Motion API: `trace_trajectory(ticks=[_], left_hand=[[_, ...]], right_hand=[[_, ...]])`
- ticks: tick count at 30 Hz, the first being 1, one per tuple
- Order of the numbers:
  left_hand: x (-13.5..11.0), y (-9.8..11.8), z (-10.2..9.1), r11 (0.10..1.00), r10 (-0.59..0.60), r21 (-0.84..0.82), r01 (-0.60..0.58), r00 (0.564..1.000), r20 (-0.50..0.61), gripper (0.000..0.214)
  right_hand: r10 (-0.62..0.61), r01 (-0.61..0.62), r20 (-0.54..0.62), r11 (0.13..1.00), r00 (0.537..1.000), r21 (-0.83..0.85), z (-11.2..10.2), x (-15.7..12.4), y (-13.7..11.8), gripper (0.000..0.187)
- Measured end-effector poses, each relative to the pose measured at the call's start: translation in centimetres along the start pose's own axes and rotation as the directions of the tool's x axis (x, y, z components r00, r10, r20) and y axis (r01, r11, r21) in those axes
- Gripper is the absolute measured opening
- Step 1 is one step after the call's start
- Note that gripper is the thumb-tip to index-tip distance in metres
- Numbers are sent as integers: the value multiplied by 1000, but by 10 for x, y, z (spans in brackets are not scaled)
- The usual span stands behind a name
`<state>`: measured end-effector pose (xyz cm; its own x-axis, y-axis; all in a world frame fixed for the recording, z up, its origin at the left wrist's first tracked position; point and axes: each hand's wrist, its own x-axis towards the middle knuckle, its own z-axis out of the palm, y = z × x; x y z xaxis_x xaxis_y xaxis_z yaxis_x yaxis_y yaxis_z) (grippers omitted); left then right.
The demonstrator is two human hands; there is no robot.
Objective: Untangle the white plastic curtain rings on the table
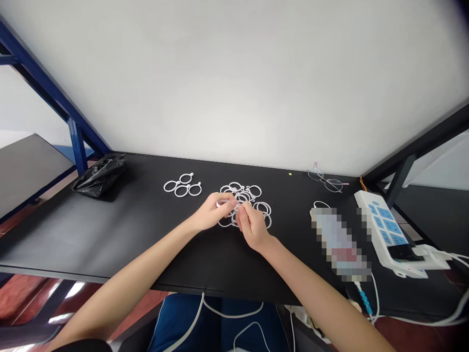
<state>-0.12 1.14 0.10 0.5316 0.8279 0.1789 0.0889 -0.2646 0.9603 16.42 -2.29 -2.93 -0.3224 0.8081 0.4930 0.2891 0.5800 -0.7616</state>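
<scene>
White plastic rings [253, 191] tangled in heap on worktop [110, 234], directly under both hands. Left hand [212, 211] closed on one ring, lifted slightly; right hand [252, 226] pinching beside it, apparently same ring. Four-ring cluster [182, 186] lies apart, left of heap.

Reference centre: the work area on the black tabletop [110, 234].

- 9 o'clock: 1 crumpled black plastic bag [99, 176].
- 10 o'clock: 1 blue steel frame member [47, 83].
- 2 o'clock: 1 pair of wire-frame eyeglasses [324, 180].
- 3 o'clock, outer: 1 white power strip [381, 227] with blue switches.
- 4 o'clock: 1 pixelated object [340, 242], unidentifiable.
- 6 o'clock, below the table edge: white cables [227, 314].
</scene>
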Motion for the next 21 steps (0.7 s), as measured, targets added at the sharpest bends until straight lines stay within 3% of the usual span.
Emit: trace_trajectory(ticks=[21], left_hand=[[1, 0, 0, 999, 7, 40, -7, 1000, -4, 32]], right_hand=[[-11, 11, -9, 1000, 1000, 2, 1, 0, -3, 29]])
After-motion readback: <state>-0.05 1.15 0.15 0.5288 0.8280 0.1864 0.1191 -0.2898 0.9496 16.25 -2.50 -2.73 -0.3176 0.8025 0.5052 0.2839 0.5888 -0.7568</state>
